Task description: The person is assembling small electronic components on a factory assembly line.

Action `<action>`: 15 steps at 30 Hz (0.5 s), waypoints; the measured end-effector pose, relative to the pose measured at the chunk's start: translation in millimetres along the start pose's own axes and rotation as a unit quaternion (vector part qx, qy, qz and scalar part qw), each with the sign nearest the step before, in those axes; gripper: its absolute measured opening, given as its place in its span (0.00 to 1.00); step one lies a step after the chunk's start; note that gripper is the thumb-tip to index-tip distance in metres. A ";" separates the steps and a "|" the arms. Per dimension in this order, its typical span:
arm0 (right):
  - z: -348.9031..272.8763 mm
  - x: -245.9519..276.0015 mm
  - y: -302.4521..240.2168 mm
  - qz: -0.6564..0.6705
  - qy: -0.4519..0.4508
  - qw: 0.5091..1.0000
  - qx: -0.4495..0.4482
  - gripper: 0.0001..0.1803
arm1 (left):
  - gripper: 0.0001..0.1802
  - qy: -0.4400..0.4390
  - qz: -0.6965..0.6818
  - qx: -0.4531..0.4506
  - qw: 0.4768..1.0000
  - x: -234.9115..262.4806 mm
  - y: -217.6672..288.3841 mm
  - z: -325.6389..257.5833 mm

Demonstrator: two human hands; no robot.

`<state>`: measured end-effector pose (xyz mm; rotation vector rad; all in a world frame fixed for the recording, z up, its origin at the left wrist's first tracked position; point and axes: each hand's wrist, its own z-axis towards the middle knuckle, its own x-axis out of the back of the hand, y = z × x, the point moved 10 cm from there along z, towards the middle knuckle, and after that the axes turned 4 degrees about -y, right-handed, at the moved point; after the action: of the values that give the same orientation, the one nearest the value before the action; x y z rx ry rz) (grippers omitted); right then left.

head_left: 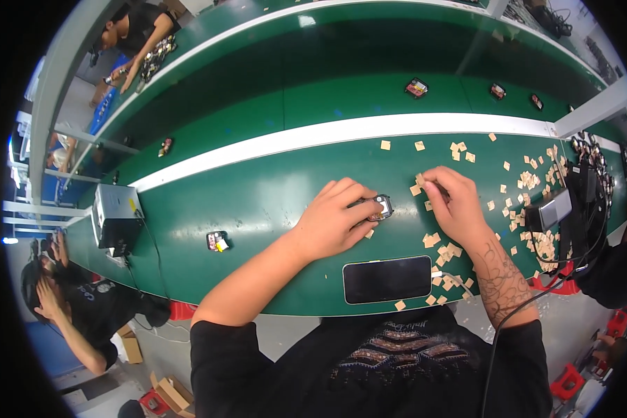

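My left hand [336, 216] is closed around a small black electronic unit [382, 207], pressing it near the green bench top [272, 188]; most of the unit hides under the fingers. To its right, my right hand [454, 200] has thumb and forefinger pinched on a small tan square piece [419, 179]. Another tan square [415, 189] lies right by those fingertips. A phone [387, 280] with a dark screen and a white cable plugged in rests below the hands. Off to the left, a similar black unit [217, 241] with a yellow spot sits apart.
Many tan squares [529, 180] are strewn over the bench's right side, beside a black and silver device [549, 210] with cables. Beyond the white rail [341, 129], a green strip carries several units [416, 88]. A dark box [116, 216] stands left. Other people work nearby.
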<state>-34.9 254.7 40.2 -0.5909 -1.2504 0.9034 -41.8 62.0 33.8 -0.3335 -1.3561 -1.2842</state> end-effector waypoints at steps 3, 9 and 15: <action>-3.1 -2.3 13.8 -0.023 -0.048 0.998 -0.033 0.06 | 0.15 0.019 -0.012 -0.011 1.000 -0.6 1.2 1.9; -5.0 6.6 15.6 0.019 -0.019 0.999 -0.022 0.07 | 0.15 0.026 -0.019 -0.040 0.999 0.2 10.3 7.0; -4.9 4.6 13.1 -0.003 -0.034 0.999 -0.024 0.06 | 0.14 0.030 -0.012 -0.049 0.998 -0.3 14.6 6.4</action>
<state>-33.3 266.0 31.0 -0.5976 -1.3379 0.8979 -33.3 72.5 42.3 -0.3458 -1.2527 -1.3726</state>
